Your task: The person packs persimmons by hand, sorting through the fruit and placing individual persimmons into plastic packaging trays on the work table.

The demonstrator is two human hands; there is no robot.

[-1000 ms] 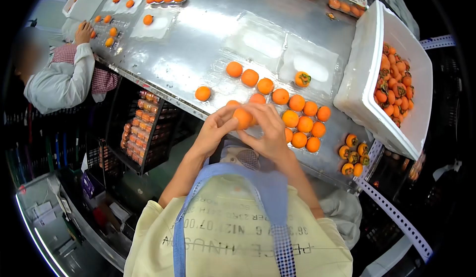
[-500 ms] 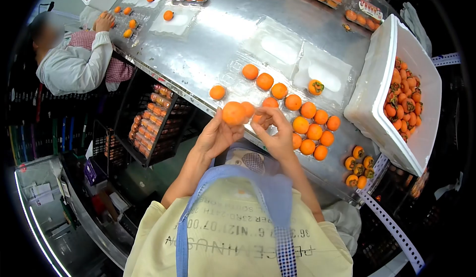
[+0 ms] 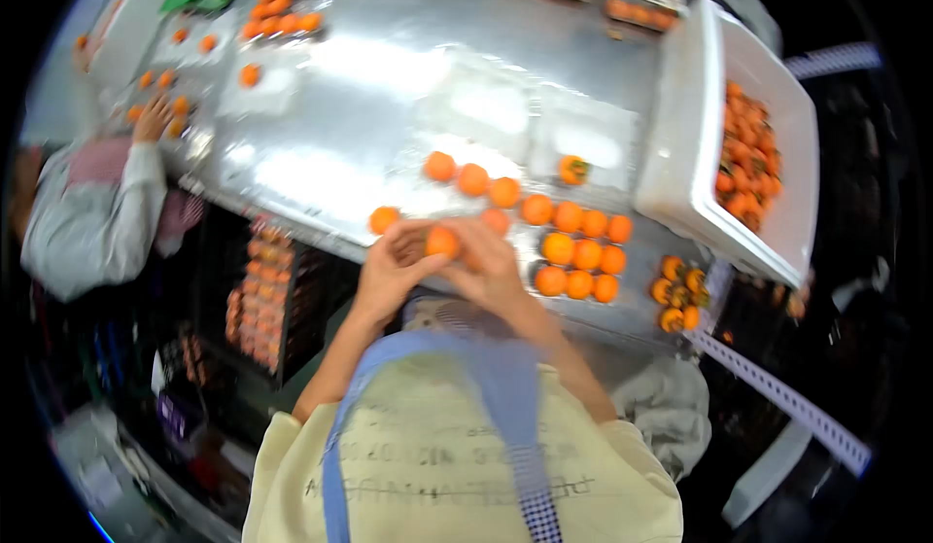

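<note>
In front of my chest, both hands are brought together around an orange persimmon [image 3: 442, 243]. My left hand [image 3: 387, 273] curls around its left side, thumb against the fruit. The fingers of my right hand [image 3: 489, 269] close on it from the right; motion blur softens their tips. One loose persimmon [image 3: 384, 219] lies on the table just beyond my left hand. Past my right hand, rows of persimmons [image 3: 586, 253] sit in a clear plastic tray. A persimmon with its green calyx up [image 3: 573, 170] rests on a white-lined tray [image 3: 612, 140].
A white foam box [image 3: 675, 144] full of persimmons stands tilted at the right. Several persimmons [image 3: 680, 292] lie near the table corner. On the left, a co-worker's hand [image 3: 153, 118] touches fruit. Packed trays fill a black crate [image 3: 285, 334] below the table edge.
My hands have drawn together around one persimmon; before, they were farther apart with fruit at my left fingers. The whole view has shifted, so the table items appear lower and farther left.
</note>
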